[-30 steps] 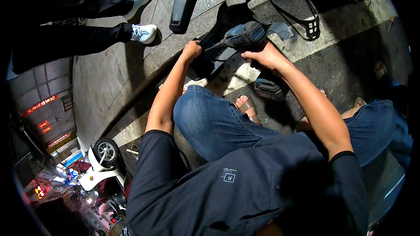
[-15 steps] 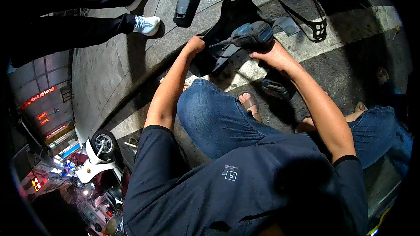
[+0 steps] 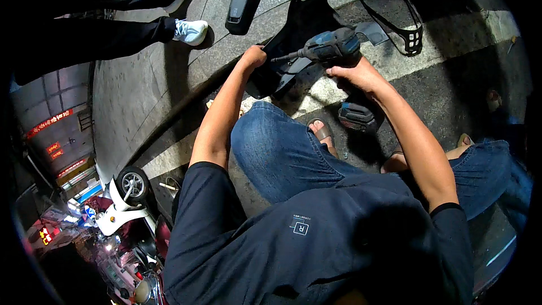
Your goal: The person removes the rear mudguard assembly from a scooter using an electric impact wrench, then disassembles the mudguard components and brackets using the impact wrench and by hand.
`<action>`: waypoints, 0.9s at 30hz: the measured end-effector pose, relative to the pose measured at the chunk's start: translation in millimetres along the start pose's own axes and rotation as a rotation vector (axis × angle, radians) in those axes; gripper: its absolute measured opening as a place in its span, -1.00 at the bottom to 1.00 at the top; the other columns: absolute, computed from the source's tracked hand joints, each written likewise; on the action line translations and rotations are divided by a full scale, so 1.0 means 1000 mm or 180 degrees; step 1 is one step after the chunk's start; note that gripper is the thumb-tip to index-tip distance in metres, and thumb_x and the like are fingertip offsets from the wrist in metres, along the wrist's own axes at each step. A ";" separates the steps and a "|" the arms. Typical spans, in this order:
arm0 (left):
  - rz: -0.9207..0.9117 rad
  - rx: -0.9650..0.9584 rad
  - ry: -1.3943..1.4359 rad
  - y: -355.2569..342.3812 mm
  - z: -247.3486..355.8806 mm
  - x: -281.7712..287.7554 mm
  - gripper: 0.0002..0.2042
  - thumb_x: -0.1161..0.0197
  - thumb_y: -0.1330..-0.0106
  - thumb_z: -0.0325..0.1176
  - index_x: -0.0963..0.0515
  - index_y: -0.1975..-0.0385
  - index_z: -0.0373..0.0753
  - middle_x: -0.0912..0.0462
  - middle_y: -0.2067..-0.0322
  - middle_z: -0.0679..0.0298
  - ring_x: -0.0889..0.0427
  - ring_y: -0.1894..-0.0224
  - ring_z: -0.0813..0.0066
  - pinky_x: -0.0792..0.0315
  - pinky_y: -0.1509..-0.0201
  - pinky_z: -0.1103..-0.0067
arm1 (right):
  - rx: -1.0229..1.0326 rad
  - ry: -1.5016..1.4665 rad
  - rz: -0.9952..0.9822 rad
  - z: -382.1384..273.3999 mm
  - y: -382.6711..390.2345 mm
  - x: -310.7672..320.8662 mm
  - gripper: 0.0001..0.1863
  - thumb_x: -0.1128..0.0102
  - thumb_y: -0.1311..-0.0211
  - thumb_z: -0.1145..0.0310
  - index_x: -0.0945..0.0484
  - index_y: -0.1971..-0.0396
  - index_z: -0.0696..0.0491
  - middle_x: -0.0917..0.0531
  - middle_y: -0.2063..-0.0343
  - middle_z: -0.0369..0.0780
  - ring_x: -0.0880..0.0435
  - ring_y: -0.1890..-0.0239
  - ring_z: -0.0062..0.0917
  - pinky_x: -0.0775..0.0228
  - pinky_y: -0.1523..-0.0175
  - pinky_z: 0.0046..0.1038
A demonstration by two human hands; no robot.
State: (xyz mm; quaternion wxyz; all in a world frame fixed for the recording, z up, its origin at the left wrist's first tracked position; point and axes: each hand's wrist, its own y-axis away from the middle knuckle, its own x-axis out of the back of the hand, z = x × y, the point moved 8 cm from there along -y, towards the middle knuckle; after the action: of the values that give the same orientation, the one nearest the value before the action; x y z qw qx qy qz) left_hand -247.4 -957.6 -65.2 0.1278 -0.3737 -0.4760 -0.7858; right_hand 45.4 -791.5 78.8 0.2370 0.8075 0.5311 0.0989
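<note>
My right hand [image 3: 355, 73] is wrapped round the grip of a blue and black cordless drill [image 3: 330, 46]; its battery end hangs below the wrist. The drill's long bit points left and reaches the black plastic panel [image 3: 310, 16], near my left hand. Whether the tip sits in a screw cannot be made out. My left hand [image 3: 254, 57] is closed on the panel's left edge, holding it tilted above the ground in front of my knees. Its fingertips are partly hidden behind the edge.
A long black cover [image 3: 245, 3] lies on the pavement ahead. To the right rests a thin black frame [image 3: 412, 36]. A person in dark trousers and white shoes [image 3: 192, 32] stands at left. A white scooter [image 3: 121, 214] is parked at lower left.
The drill and my right hand have shifted slightly right, and the drill's battery end has turned more into view. My left hand keeps its hold on the panel.
</note>
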 end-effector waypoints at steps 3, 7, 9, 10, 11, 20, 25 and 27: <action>-0.0146 -0.0068 0.0022 0.004 0.013 -0.006 -0.57 0.03 0.02 -0.46 -0.55 0.09 -0.23 -0.62 0.20 -0.03 -0.61 0.14 0.12 -0.44 0.05 0.39 | -0.0107 -0.0107 -0.0106 0.011 0.002 0.007 -0.43 -0.38 0.11 0.28 -0.45 0.04 0.15 -0.56 0.20 -0.25 -0.47 0.16 -0.53 -0.31 0.02 -0.48; -0.0333 0.0138 0.0432 0.027 0.019 0.002 -0.63 0.00 0.03 -0.46 -0.57 0.17 -0.27 -0.64 0.27 0.05 -0.62 0.29 0.23 -0.46 0.20 0.34 | -0.0040 0.0182 0.0123 0.010 0.015 0.020 -0.45 -0.36 0.12 0.25 -0.46 0.08 0.17 -0.55 0.21 -0.26 -0.46 0.18 -0.55 -0.29 0.03 -0.51; -0.0372 0.0155 0.0821 0.034 0.010 0.011 -0.66 -0.02 0.05 -0.45 -0.57 0.23 -0.28 -0.64 0.32 0.09 -0.60 0.33 0.27 -0.46 0.26 0.33 | -0.0329 -0.0335 -0.0031 0.020 0.018 0.023 -0.56 -0.35 0.11 0.35 -0.50 0.16 0.12 -0.58 0.32 -0.30 -0.51 0.33 -0.64 -0.42 0.28 -0.54; -0.0420 0.0169 0.1195 0.036 0.007 0.013 -0.70 -0.04 0.06 -0.45 -0.58 0.29 -0.30 -0.63 0.37 0.13 -0.57 0.36 0.31 -0.45 0.31 0.33 | -0.0322 -0.0312 -0.0041 0.021 0.020 0.025 -0.56 -0.35 0.11 0.35 -0.50 0.16 0.12 -0.58 0.32 -0.30 -0.51 0.33 -0.64 -0.42 0.28 -0.54; -0.0406 0.0168 0.1216 0.037 0.006 0.014 -0.70 -0.04 0.06 -0.45 -0.58 0.29 -0.30 -0.63 0.37 0.13 -0.57 0.36 0.31 -0.45 0.31 0.33 | -0.0439 -0.0529 -0.0106 0.027 0.021 0.025 -0.58 -0.36 0.11 0.34 -0.51 0.19 0.11 -0.58 0.37 -0.29 -0.51 0.39 -0.62 -0.41 0.33 -0.55; -0.0166 0.0017 0.1414 0.041 0.020 0.025 -0.78 -0.12 0.06 -0.39 -0.55 0.42 -0.37 -0.58 0.50 0.16 -0.48 0.46 0.39 -0.36 0.37 0.42 | -0.1476 -0.0650 0.0276 0.120 0.024 0.060 -0.70 -0.31 0.06 0.23 -0.58 0.35 0.10 -0.63 0.46 -0.30 -0.50 0.61 -0.63 -0.40 0.51 -0.57; 0.0539 -0.0378 0.0768 0.042 0.011 0.035 -0.67 -0.06 0.02 -0.37 -0.55 0.26 -0.37 -0.63 0.45 0.07 -0.59 0.37 0.28 -0.42 0.25 0.42 | -0.2003 -0.0560 0.0113 0.164 0.031 0.047 -0.72 -0.25 -0.02 0.22 -0.57 0.35 0.11 -0.64 0.45 -0.27 -0.53 0.61 -0.61 -0.43 0.52 -0.55; 0.0997 -0.0399 0.0496 0.060 0.036 0.036 -0.63 -0.02 0.02 -0.38 -0.55 0.18 -0.31 -0.63 0.36 -0.04 -0.62 0.27 0.11 -0.43 0.16 0.37 | -0.1963 -0.0722 0.0247 0.184 0.038 0.054 -0.74 -0.28 0.00 0.23 -0.59 0.40 0.11 -0.64 0.47 -0.28 -0.54 0.60 -0.61 -0.44 0.50 -0.52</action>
State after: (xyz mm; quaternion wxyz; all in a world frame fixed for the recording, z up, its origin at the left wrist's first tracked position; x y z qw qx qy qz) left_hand -221.5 -952.6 9.1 0.2615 -0.3885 -0.3508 -0.8110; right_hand 174.5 -806.1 -67.7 0.5239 0.7232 0.4151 0.1735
